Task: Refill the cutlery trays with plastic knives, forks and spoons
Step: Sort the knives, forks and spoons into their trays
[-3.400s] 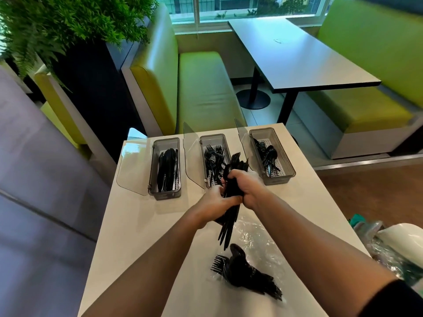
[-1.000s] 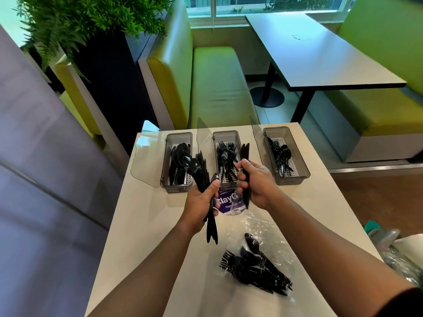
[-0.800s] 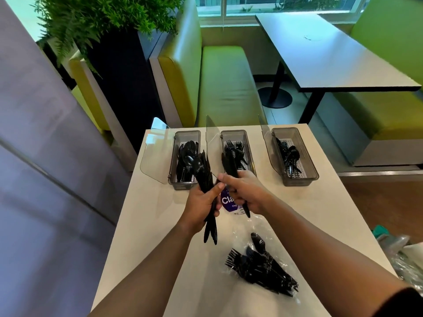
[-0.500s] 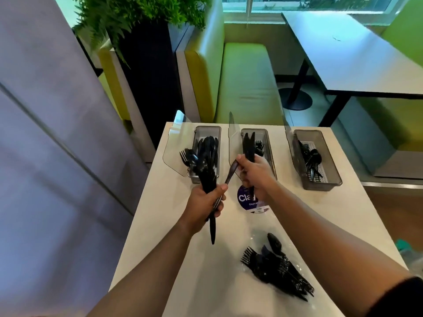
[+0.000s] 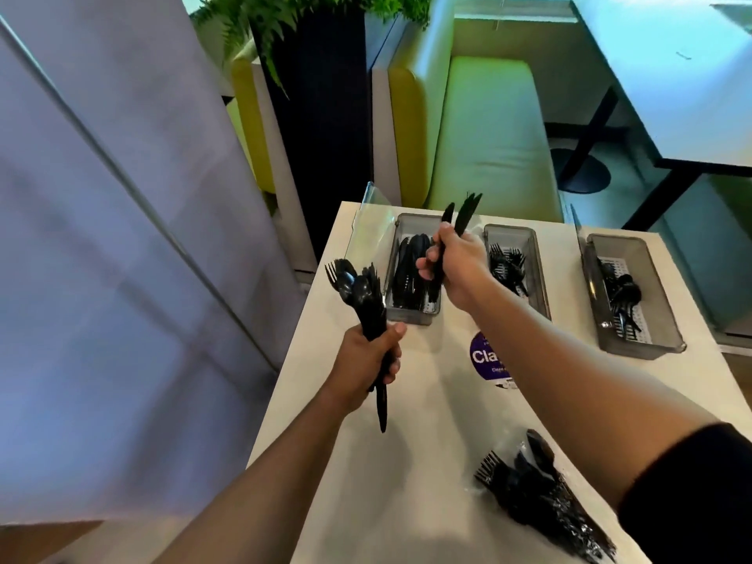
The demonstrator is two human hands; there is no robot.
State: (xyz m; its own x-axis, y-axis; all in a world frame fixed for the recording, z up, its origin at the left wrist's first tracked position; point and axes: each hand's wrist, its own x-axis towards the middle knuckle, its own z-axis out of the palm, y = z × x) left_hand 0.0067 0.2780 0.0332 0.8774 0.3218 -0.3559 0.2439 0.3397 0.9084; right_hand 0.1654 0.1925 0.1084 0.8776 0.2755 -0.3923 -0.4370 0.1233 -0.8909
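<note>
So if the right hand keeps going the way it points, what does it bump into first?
Probably the left tray of knives: the right hand hangs just over it, though depth is unclear.

I am seeing a green bench seat [image 5: 488, 128] lying beyond the far table edge, a dark planter [image 5: 321, 95] standing left of it, and a grey dining table [image 5: 667, 67] sitting far right.

L hand [image 5: 368, 362] grips a mixed bundle [image 5: 366, 303] of black forks & spoons, heads up, over the table's [image 5: 407, 502] left edge. R hand [image 5: 457, 264] holds a few knives [image 5: 462, 213] above the left tray [image 5: 411, 315], which has black cutlery in it. Mid tray [image 5: 539, 278] has forks, right tray [image 5: 659, 319] spoons. Near right: clear bag [image 5: 541, 494] w/ more cutlery. Purple label [image 5: 486, 356] btwn the arms.
</note>
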